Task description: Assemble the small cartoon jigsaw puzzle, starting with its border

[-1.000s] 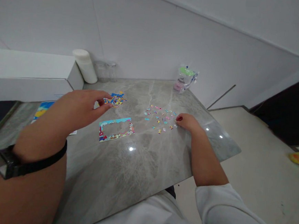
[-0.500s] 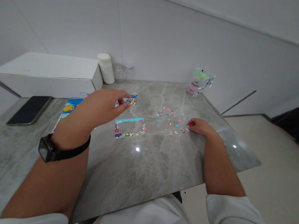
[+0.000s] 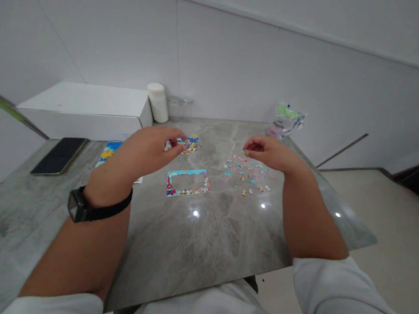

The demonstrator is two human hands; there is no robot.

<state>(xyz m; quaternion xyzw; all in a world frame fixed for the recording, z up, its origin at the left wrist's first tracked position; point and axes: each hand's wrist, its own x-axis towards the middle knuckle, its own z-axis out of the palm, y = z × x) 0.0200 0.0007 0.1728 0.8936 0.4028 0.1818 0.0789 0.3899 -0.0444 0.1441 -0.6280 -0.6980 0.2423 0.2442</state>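
My left hand (image 3: 152, 148), with a black watch on its wrist, hovers at the near left side of a heap of blue and yellow puzzle pieces (image 3: 193, 145). Its thumb and fingers are apart, and it partly hides the heap. My right hand (image 3: 268, 153) is raised above the far edge of the scattered pastel puzzle pieces (image 3: 252, 178). A small yellow-green puzzle piece (image 3: 245, 152) shows pinched at its fingertips. Between and below the hands lies a puzzle frame (image 3: 187, 172), its colourful border joined around a bare centre.
Behind my left forearm are a printed picture sheet (image 3: 110, 150) and a phone (image 3: 60, 156). A white box (image 3: 87, 100), a white bottle (image 3: 158, 103) and two glass jars (image 3: 180, 109) stand along the wall. A plastic bag (image 3: 287, 120) sits at the back right.
My right hand has risen from the right edge of the scattered pieces and moved left and away from me, carrying a puzzle piece. My left hand stays by the heap. The view has shifted slightly.
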